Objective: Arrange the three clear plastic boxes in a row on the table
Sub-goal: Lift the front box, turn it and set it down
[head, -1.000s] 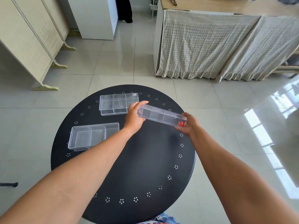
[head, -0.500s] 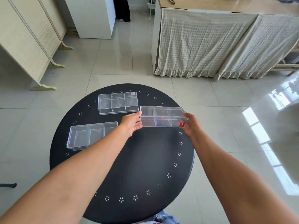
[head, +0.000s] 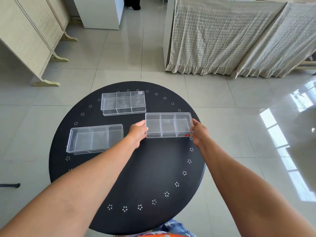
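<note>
Head view: black round table [head: 136, 168], tiled floor [head: 119, 53].

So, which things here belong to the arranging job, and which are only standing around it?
Part of the job:
- box held at its two ends by left hand and right hand
- far box
- near-left box
- black round table

Only around:
- folding screen
- cloth-draped bench
- white cabinet

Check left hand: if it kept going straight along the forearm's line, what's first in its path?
The left hand already grips the short end of the box with the red sticker, so it meets that box first. The far box lies left of that line, though depth is uncertain.
</note>
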Demonstrator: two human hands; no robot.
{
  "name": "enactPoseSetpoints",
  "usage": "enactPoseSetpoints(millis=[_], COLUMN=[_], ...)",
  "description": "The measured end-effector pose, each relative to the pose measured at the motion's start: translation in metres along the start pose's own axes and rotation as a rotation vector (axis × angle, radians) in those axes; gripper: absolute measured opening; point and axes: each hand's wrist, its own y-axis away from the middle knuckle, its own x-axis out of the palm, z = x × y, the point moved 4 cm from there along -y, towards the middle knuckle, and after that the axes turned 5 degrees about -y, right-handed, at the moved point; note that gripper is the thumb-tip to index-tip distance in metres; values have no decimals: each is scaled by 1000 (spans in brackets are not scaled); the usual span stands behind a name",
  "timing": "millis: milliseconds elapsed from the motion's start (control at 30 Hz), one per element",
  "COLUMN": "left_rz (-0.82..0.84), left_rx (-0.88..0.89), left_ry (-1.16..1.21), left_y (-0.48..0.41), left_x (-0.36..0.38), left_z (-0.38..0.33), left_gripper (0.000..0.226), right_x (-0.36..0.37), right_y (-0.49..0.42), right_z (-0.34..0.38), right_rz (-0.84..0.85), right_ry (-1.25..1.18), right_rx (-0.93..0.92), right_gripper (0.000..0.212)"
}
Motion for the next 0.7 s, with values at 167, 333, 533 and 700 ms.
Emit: enactPoseSetpoints(millis=[167,333,533,700], left_rz=[-6,7,16,35], left_rx=[23,12,27,8], left_ry=[-25,-92,-111,-143], left_y=[1,-7,-5,-10], left_x=[1,-1,0,-2], left_z=[1,8,8,7], left_gripper=[49,55,66,65], right_x=[-2,1,3,4], right_y=[-6,-2,5,8], right_z=[-8,-9,-8,-4], right_rz=[20,-4,-13,-54], right_ry=[31,4,6,8], right_rx=[1,5,18,27], right_gripper=[58,54,55,58])
